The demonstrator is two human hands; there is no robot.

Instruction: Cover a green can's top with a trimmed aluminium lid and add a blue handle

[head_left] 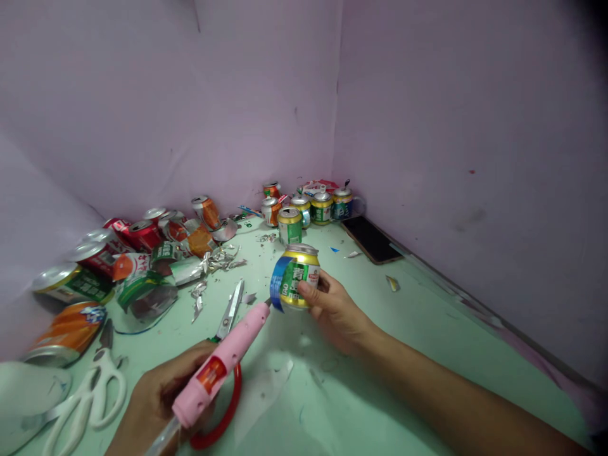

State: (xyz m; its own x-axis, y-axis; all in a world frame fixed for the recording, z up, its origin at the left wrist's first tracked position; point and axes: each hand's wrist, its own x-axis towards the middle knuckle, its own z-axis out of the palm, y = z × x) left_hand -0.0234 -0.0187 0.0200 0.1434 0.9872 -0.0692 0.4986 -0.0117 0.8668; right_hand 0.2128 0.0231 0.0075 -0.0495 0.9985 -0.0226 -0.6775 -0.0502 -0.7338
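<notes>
My left hand (164,392) is closed around a pink hot glue gun (228,358), a clear glue stick jutting from its rear end. The gun's nozzle points at a curved blue metal strip (279,285) on the side of a small green and yellow can (300,278); whether nozzle and strip touch, I cannot tell. My right hand (335,307) grips that can from the right, thumb across its front. Beneath the glue gun lie scissors (230,313) with a red handle loop, partly hidden by my left hand.
Several cut and whole cans (145,234) crowd the left side, with metal scraps (221,256) beside them. White-handled scissors (107,380) lie at the lower left. Several small cans (322,208) stand in the far corner. A dark phone (370,239) rests by the right wall.
</notes>
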